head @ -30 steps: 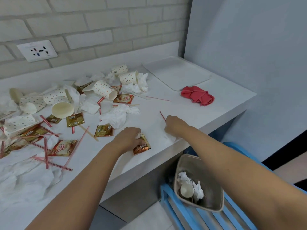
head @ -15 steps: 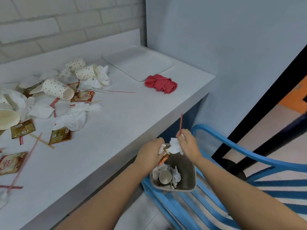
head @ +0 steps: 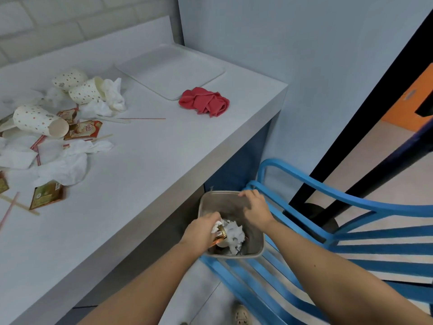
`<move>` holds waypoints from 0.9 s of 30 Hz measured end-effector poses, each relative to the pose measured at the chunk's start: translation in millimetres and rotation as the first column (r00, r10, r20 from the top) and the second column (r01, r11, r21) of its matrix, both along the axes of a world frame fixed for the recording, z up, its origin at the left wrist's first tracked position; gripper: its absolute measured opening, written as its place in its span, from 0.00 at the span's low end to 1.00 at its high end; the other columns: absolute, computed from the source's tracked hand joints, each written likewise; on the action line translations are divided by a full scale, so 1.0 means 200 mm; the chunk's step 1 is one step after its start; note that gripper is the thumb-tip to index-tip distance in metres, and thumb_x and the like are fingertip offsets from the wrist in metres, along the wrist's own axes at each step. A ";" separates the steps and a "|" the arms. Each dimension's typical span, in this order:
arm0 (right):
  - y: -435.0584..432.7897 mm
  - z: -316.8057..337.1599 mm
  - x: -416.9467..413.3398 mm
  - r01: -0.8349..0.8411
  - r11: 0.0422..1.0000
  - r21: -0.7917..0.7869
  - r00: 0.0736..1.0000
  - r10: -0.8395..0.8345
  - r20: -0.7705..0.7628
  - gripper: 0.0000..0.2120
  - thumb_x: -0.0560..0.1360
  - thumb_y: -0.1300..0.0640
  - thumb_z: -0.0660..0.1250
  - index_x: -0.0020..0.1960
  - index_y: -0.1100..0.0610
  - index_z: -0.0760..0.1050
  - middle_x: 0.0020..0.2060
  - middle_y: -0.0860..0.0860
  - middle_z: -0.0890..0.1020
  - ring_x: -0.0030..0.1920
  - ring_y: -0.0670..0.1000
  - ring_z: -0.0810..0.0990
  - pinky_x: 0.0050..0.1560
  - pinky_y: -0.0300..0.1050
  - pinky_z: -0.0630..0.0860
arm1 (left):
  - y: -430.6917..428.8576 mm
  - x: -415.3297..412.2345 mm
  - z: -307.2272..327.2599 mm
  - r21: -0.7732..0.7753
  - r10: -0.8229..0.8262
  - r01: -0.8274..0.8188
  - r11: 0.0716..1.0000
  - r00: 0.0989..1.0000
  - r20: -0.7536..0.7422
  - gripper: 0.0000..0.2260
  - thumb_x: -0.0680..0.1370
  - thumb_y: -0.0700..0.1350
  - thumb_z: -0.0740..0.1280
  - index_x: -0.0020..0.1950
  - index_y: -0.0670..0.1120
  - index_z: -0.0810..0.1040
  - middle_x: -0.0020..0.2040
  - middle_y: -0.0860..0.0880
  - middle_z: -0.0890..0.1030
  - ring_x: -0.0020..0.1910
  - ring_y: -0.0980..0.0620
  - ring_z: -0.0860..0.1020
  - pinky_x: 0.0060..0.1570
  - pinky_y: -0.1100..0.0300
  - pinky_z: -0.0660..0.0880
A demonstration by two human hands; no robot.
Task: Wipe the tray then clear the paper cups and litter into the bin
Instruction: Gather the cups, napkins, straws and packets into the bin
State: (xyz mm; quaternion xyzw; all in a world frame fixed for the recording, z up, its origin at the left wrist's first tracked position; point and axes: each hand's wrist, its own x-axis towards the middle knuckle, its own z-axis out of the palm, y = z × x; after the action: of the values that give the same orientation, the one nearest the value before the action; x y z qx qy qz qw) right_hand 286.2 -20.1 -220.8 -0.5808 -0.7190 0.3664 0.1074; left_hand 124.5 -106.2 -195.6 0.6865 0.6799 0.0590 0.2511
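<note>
Litter goes in now: the left grip (head: 202,231) pinches a brown foil sachet (head: 220,232) and white tissue (head: 216,223) over the grey square plastic bin (head: 222,202); the right grip (head: 255,212) hangs loose and empty. Better to release low, inside the rim.

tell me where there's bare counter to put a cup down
The widest bare stretch of counter runs along the front edge, from the napkins to the corner by the red cloth. The tray behind the cloth is bare too. The left is crowded with paper cups, sachets and straws.
</note>
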 end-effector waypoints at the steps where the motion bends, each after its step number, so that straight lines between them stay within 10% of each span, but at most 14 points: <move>1: 0.00 0.01 -0.01 -0.007 1.000 -0.012 0.999 0.007 -0.048 0.21 0.73 0.69 0.60 0.63 0.55 0.71 0.60 0.52 0.70 0.64 0.51 0.66 0.68 0.47 0.64 | 0.00 0.00 -0.01 0.001 0.018 -0.018 1.000 1.000 0.024 0.05 0.77 0.42 0.63 0.52 0.47 0.70 0.51 0.48 0.78 0.49 0.48 0.77 0.48 0.54 0.74; 7: -0.03 0.10 -0.09 -0.285 0.860 -0.423 0.947 0.185 -0.261 0.24 0.71 0.68 0.67 0.65 0.58 0.70 0.56 0.56 0.78 0.55 0.52 0.77 0.57 0.42 0.73 | 0.03 0.04 -0.01 0.092 0.073 -0.107 0.990 0.945 0.318 0.07 0.75 0.40 0.67 0.47 0.49 0.70 0.44 0.51 0.77 0.43 0.55 0.75 0.38 0.70 0.69; 12: -0.01 0.08 -0.03 -0.258 0.934 -0.248 0.966 0.250 -0.064 0.06 0.74 0.67 0.65 0.43 0.56 0.74 0.39 0.50 0.77 0.46 0.51 0.76 0.45 0.41 0.72 | 0.07 0.06 -0.02 0.116 0.153 -0.213 0.970 0.908 0.389 0.07 0.76 0.41 0.66 0.48 0.47 0.68 0.47 0.49 0.73 0.44 0.54 0.72 0.37 0.73 0.66; 20: -0.05 0.05 0.04 -0.306 0.898 -0.317 0.905 0.378 0.198 0.20 0.75 0.70 0.56 0.61 0.55 0.75 0.56 0.55 0.78 0.57 0.54 0.76 0.58 0.45 0.73 | 0.11 0.04 -0.08 0.026 0.322 -0.359 0.933 0.863 0.390 0.15 0.79 0.47 0.63 0.62 0.43 0.66 0.59 0.45 0.68 0.50 0.53 0.71 0.48 0.64 0.67; 27: -0.03 0.11 0.05 -0.276 0.919 -0.282 0.928 0.331 0.169 0.16 0.76 0.67 0.57 0.60 0.59 0.76 0.50 0.56 0.79 0.53 0.54 0.77 0.52 0.40 0.71 | 0.09 0.07 -0.14 -0.026 0.348 -0.374 0.927 0.831 0.434 0.13 0.78 0.43 0.63 0.60 0.42 0.66 0.61 0.45 0.67 0.54 0.54 0.70 0.53 0.65 0.66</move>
State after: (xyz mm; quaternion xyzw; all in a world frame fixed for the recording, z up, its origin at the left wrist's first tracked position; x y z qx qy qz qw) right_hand 296.0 -26.0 -197.9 -0.5063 -0.7553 0.4029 -0.1039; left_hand 137.7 -88.6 -223.8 0.5228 0.7225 0.2758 0.3587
